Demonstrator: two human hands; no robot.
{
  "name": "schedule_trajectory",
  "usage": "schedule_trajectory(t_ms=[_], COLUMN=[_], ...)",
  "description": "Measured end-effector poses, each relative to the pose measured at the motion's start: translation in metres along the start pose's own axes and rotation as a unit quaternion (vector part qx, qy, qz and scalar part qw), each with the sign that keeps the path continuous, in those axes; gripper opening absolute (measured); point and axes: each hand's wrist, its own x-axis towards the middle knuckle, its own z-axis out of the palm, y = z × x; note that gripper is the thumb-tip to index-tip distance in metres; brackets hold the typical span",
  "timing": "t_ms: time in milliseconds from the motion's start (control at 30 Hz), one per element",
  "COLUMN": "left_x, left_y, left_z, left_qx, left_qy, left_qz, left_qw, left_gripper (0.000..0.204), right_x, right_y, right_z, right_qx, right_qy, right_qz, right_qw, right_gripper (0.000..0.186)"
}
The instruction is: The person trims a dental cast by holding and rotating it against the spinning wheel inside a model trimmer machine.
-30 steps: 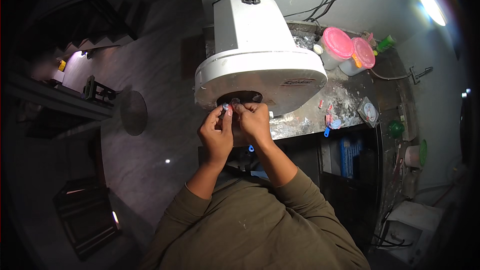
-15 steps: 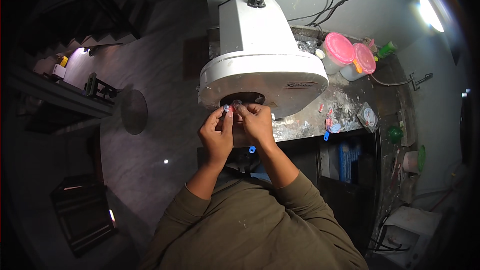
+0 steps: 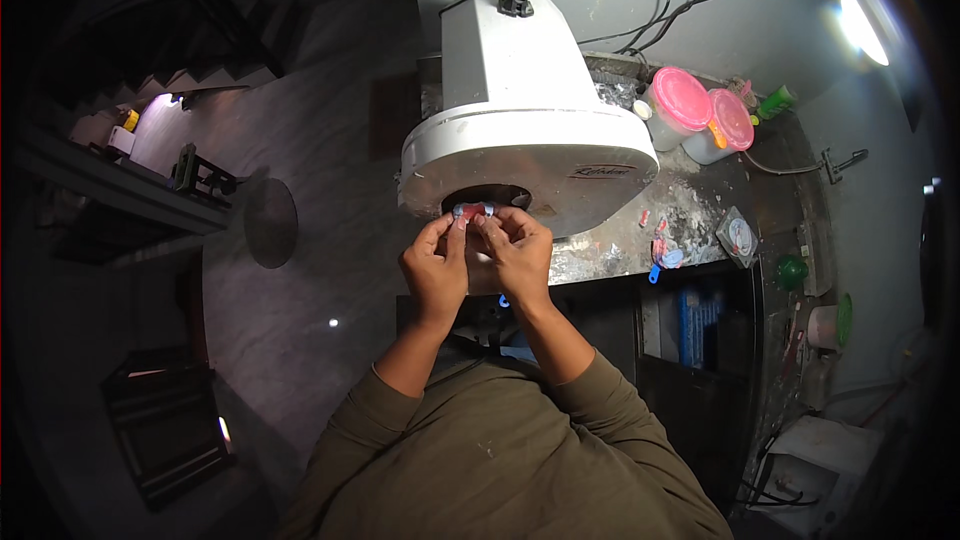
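A small curved pink-red piece (image 3: 474,211) with pale grey ends, denture-like in shape, is held up at the dark round opening (image 3: 512,194) of a white bench machine (image 3: 620,145). My left hand (image 3: 433,269) pinches its left end between thumb and fingertips. On the other end, my right hand (image 3: 522,266) is closed with thumb and fingers in the same way. Both hands are close together, just in front of the machine's underside. The fingers hide part of the piece, and the inside of the opening is dark.
Right of the machine, the stained worktop (image 3: 600,258) carries red scraps and a blue-handled tool (image 3: 655,274). Two pink-lidded tubs (image 3: 682,100) stand behind, with a square clear container (image 3: 737,237) nearer. Below is an open cabinet with blue items (image 3: 697,328).
My right hand has shifted slightly right, to the end of the piece, with its fingers turned more upright. More of the red middle shows between the hands. My left hand has barely moved.
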Motion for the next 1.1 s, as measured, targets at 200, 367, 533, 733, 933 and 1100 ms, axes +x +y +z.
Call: schedule_trajectory(t_ms=[200,367,533,733,933,1100], left_x=[0.007,0.010,0.011,0.011,0.011,0.011], left_y=[0.012,0.013,0.014,0.018,0.012,0.010], left_z=[0.003,0.004,0.003,0.004,0.004,0.005], left_qx=[0.023,0.048,0.036,0.040,0.027,0.020], left_qy=[-0.015,-0.033,-0.032,-0.029,-0.026,-0.022], left_qz=[-0.009,-0.025,-0.023,-0.027,-0.029,-0.019], left_qw=[1.000,0.998,0.999,0.998,0.999,0.999], left_gripper=[0.019,0.018,0.018,0.018,0.019,0.020], right_x=[-0.003,-0.001,-0.002,-0.001,-0.001,-0.002], right_y=[-0.004,0.000,-0.003,-0.004,-0.005,-0.003], right_z=[0.005,0.007,0.012,0.012,0.013,0.012], right_qx=[-0.029,-0.046,-0.058,-0.069,-0.052,-0.013], right_qy=[0.037,0.060,0.091,0.104,0.100,0.094], right_qz=[-0.005,-0.021,-0.039,-0.034,-0.023,-0.014], right_qw=[0.999,0.997,0.993,0.992,0.993,0.995], right_gripper=[0.017,0.015,0.019,0.020,0.019,0.018])
